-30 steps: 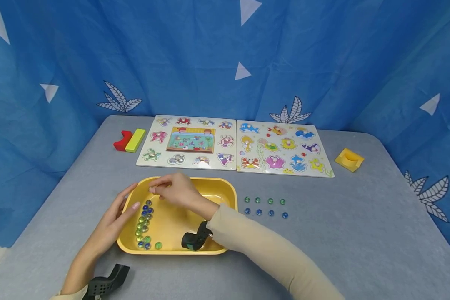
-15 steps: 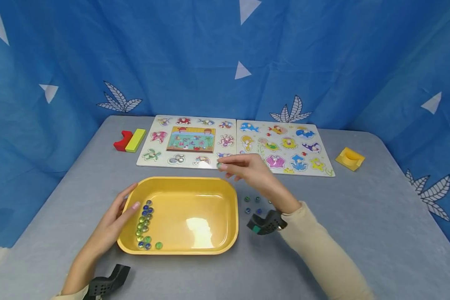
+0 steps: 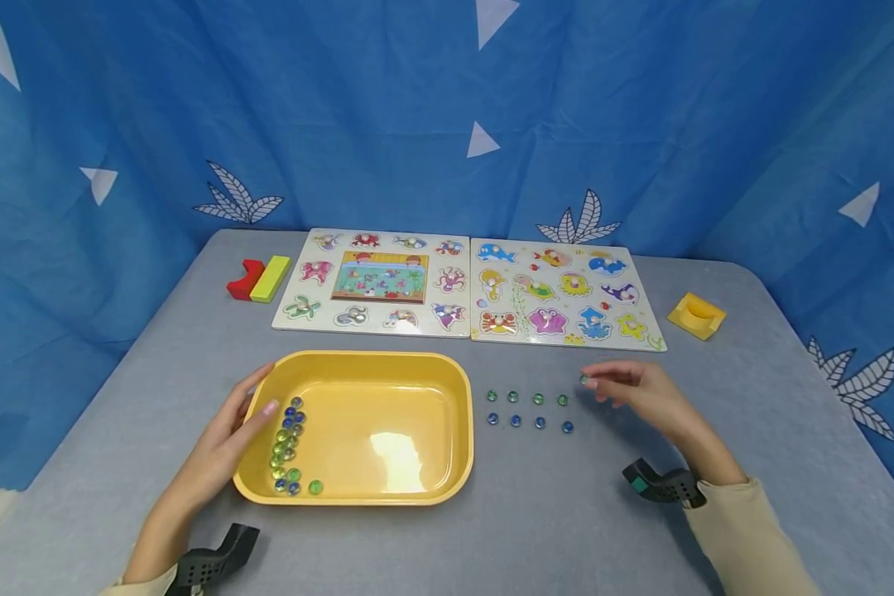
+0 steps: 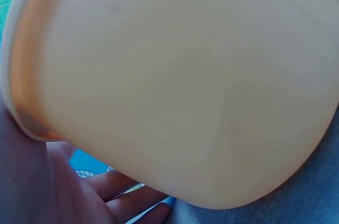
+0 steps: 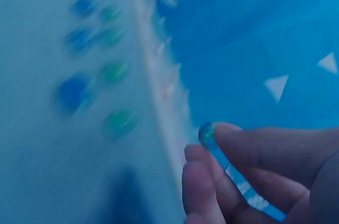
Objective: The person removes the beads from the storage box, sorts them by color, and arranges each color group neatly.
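My left hand (image 3: pixel 219 443) holds the left side of a yellow plastic tray (image 3: pixel 343 430), thumb over the rim and fingers along the outside. Inside, several blue, green and yellowish glass marbles (image 3: pixel 277 461) lie along the left wall. To the right of the tray, my right hand (image 3: pixel 644 401) pinches a green glass marble (image 5: pixel 207 135) between thumb and fingertips, above the table. Just left of that hand are two rows on the tabletop: green marbles (image 3: pixel 539 399) behind, blue marbles (image 3: pixel 540 423) in front. They appear blurred in the right wrist view.
Two sea-animal puzzle boards (image 3: pixel 378 323) (image 3: pixel 521 331) lie side by side behind the tray. A red block (image 3: pixel 244 280) and a yellow-green block (image 3: pixel 271 279) sit at the back left. A yellow block with a hollow (image 3: pixel 697 315) is at the right. Blue cloth (image 3: pixel 387 116) hangs behind.
My right hand has moved from over the tray's left end, past its back right corner, to the right of the marble rows, carrying the green marble. My left hand and the tray stay put.
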The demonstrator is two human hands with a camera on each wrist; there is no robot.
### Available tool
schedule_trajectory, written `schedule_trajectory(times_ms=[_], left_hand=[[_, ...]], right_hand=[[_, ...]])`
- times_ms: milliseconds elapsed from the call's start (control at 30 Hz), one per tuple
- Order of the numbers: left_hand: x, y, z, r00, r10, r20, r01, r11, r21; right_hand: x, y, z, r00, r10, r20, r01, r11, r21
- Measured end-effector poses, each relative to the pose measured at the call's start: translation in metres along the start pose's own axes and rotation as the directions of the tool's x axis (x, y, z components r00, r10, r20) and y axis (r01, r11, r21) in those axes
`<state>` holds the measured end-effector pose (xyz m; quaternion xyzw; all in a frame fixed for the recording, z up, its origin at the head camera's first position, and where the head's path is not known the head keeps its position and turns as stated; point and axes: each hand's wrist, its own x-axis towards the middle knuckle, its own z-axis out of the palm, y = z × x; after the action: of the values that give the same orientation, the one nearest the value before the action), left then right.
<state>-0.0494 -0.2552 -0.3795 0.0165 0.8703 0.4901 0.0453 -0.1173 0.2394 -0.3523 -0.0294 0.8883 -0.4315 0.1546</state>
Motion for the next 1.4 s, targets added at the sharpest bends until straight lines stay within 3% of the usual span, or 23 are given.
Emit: schedule_trajectory(times_ms=[233, 333, 500, 967, 1400], left_hand=[[0.000, -0.001, -0.001, 1.000, 0.001, -0.001, -0.001, 1.000, -0.005], [0.000, -0.001, -0.001, 1.000, 0.003, -0.003, -0.003, 1.000, 0.000], [0.000, -0.001, -0.001, 1.000, 0.010, -0.002, -0.010, 1.000, -0.004], [-0.001, -0.001, 0.000, 1.000, 0.027, -0.004, -0.027, 1.000, -0.006], [-0.001, -0.001, 0.001, 0.999, 0.038, -0.008, -0.038, 0.999, -0.011]], right_hand=[[-0.010, 0.033, 0.011, 0.997, -0.075, -0.012, 0.074, 0.992, -0.104], [-0.010, 0.035, 0.019, 0.989, -0.138, -0.061, 0.125, 0.976, -0.177], [-0.010, 0.030, 0.027, 0.980, -0.152, -0.132, 0.113, 0.957, -0.266], [-0.009, 0.029, 0.030, 0.976, -0.120, -0.182, 0.059, 0.949, -0.308], [-0.017, 0.025, 0.022, 0.982, -0.134, -0.131, 0.085, 0.941, -0.327]])
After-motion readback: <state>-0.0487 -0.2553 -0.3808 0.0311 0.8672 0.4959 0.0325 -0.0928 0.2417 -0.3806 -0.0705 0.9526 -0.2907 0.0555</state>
